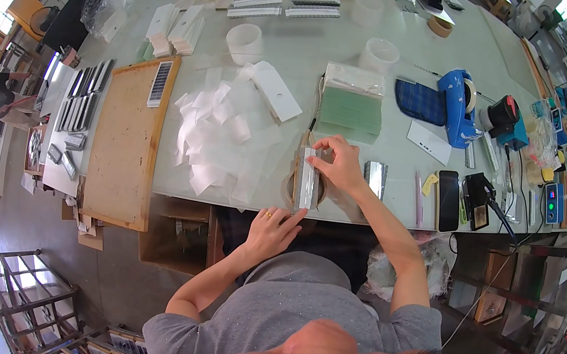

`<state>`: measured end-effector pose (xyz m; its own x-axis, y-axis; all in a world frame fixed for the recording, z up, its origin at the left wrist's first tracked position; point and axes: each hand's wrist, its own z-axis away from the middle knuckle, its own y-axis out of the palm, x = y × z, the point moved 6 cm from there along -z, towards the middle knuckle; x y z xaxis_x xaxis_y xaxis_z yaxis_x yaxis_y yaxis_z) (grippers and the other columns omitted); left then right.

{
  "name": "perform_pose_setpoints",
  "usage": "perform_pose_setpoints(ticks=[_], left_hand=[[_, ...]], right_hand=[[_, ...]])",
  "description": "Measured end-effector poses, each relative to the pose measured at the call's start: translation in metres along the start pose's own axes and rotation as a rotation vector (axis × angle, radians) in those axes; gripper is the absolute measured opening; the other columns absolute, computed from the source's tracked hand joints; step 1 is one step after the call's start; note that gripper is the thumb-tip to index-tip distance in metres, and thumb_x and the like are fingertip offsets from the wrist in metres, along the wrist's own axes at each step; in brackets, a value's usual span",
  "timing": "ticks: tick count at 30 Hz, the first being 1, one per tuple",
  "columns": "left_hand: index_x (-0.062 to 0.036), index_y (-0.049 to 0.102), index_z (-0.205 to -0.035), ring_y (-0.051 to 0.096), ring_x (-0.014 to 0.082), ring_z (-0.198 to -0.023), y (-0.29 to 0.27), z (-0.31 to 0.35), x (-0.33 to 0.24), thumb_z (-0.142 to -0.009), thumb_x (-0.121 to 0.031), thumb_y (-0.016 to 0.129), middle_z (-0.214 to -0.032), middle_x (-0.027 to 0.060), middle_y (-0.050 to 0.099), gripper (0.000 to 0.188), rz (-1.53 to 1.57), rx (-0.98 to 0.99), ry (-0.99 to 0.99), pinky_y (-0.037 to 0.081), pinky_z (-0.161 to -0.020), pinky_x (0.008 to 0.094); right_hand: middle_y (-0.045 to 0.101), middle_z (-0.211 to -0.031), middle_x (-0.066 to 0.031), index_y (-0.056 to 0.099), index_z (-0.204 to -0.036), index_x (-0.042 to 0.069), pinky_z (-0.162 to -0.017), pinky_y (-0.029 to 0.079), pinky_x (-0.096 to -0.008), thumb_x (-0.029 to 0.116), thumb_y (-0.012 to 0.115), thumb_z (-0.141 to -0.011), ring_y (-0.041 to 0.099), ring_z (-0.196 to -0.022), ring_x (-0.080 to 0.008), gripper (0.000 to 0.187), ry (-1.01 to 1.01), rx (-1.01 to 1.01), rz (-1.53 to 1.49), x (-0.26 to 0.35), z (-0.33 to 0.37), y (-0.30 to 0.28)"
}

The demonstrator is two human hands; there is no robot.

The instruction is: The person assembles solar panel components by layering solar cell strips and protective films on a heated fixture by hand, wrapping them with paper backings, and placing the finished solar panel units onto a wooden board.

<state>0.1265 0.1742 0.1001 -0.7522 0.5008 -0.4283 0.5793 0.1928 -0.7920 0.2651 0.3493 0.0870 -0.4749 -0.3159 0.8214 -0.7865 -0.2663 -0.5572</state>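
Note:
A narrow silver, shiny strip-shaped piece (306, 189) lies lengthwise in front of me near the table's front edge, on top of a round brownish ring (289, 189) that shows on both sides of it. My right hand (341, 165) pinches the strip's far end between thumb and fingers. At its near end, my left hand (273, 232) rests by the table edge, fingers stretched out and a fingertip at the strip's corner. A second silver piece (375, 178) lies to the right of my right hand. Left of the strip spreads a heap of white paper slips (211, 133).
Beyond the strip sits a stack of green sheets (350, 114). A blue tape dispenser (457, 108), a black phone (448, 202) and cables lie at the right. A wooden board (125, 146) overhangs the front edge at the left. Another person (8, 96) is far left.

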Motion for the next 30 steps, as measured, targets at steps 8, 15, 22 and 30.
perform_pose_setpoints(ticks=[8,15,22,30], left_hand=[[-0.0147,0.062,-0.129,0.052,0.019,-0.076,0.002,0.001,0.0,-0.081,-0.018,0.072,-0.089,0.0023,0.052,0.049,-0.006,-0.012,0.022,0.042,-0.067,0.0343],[-0.0154,0.064,-0.125,0.053,0.0193,-0.076,-0.003,-0.003,-0.002,-0.08,-0.017,0.072,-0.09,0.0018,0.053,0.045,0.008,-0.062,0.118,0.043,-0.066,0.0346],[-0.0084,0.064,-0.096,0.061,0.0326,-0.094,-0.025,-0.126,0.094,-0.077,-0.021,0.075,-0.117,0.0103,0.056,0.026,0.069,-0.212,-0.241,0.051,-0.076,0.0422],[-0.0043,0.07,-0.092,0.06,0.0315,-0.106,0.015,-0.169,0.192,-0.07,-0.025,0.079,-0.124,0.0164,0.055,0.031,0.1,0.22,-0.311,0.05,-0.086,0.0407]], right_hand=[[0.058,-0.094,0.0015,0.067,-0.093,0.016,-0.088,0.027,-0.0361,0.035,0.078,-0.076,0.055,-0.084,-0.0152,0.027,-0.052,-0.049,0.057,0.001,0.003,0.001],[0.057,-0.095,0.0028,0.067,-0.093,0.018,-0.086,0.026,-0.0368,0.034,0.079,-0.076,0.055,-0.091,-0.0136,0.027,-0.067,-0.045,0.117,0.006,0.001,-0.001],[0.057,-0.097,-0.0009,0.067,-0.084,0.02,-0.085,0.027,-0.0397,0.033,0.076,-0.076,0.054,-0.095,-0.0169,0.018,-0.127,-0.019,0.203,0.011,-0.004,-0.002],[0.057,-0.096,-0.0023,0.069,-0.08,0.019,-0.084,0.028,-0.0414,0.035,0.076,-0.074,0.054,-0.097,-0.0183,0.018,-0.121,0.013,0.22,0.012,-0.003,0.002]])
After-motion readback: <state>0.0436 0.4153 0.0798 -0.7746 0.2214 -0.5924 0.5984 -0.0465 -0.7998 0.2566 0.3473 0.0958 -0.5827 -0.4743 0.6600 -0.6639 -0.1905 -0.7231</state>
